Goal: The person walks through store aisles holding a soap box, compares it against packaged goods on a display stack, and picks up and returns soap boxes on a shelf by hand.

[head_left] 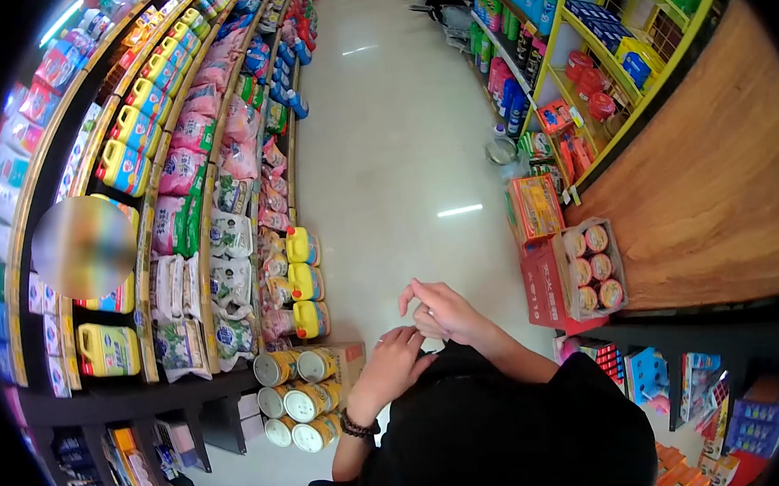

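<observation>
My right hand [447, 312] is in front of my chest, above the aisle floor. One bent finger sticks out and the other fingers are curled in, with no object visible in them. Close beside it, my left hand [392, 366] has its fingers extended and its thumb apart, the fingertips at or near the right hand's curled fingers. Whether the two hands touch, I cannot tell. A dark beaded bracelet [357, 426] circles my left wrist. Below both hands is my black shirt [502, 434].
Left shelves [208, 161] carry bagged detergent and yellow jugs [305, 280]. Round tubs [308, 402] stand by a cardboard box near my left arm. On the right are a yellow shelf rack [627, 91], a red box [546, 291] and a wrapped tub pack [597, 269]. The pale floor [393, 170] runs between.
</observation>
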The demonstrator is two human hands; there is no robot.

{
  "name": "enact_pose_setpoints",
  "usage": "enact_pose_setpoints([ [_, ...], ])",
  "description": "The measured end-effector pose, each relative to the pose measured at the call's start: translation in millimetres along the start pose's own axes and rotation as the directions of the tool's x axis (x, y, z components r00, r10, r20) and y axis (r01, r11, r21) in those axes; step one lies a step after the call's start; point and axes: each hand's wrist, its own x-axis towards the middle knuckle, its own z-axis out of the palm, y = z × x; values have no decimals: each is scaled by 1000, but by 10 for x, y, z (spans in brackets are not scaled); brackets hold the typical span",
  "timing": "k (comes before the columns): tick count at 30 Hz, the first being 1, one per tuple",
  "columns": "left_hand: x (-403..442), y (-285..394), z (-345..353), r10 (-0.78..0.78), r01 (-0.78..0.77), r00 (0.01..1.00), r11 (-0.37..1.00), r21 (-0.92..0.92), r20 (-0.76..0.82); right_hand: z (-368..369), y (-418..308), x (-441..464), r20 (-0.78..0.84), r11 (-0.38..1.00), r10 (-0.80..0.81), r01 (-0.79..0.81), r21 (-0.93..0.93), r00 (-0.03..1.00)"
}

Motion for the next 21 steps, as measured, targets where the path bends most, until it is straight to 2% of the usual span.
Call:
enact_pose_setpoints([
  [2, 271, -157, -159, -22, 22, 1000, 1000, 6, 15, -93, -189, 257, 16, 1000, -4, 5, -21, 1000],
  [3, 403, -258, -182, 1, 1, 1000, 998, 66, -30, -151, -263, 369, 39, 999, -18, 20, -31, 999],
  [6, 696, -386, -332, -36, 33, 998, 998, -52, -56, -245, -440, 609, 39, 999, 37, -36, -19, 999],
  [7, 794, -441, -387, -39, 38, 999, 991, -125, -12, -305, -474, 672, 19, 997, 81, -81, 8, 997],
  [13, 1342, -1120, -288, -54, 91, 979, 979, -185, 196, -665, -590, 1075, -78, 978, 204, -206, -17, 976],
  [16, 1758, -1530, -300, 5, 23, 993, 971, -236, 119, -880, -746, 1427, -98, 974, 218, -223, -34, 971],
  [19, 2252, -1900, -516, 17, -1, 997, 978, -210, 76, -1080, -1069, 1962, -148, 970, 229, -239, -51, 962],
  [21, 2612, -2118, -769, -18, 45, 992, 976, -214, 126, -1155, -1357, 2358, -162, 969, 226, -239, -65, 961],
])
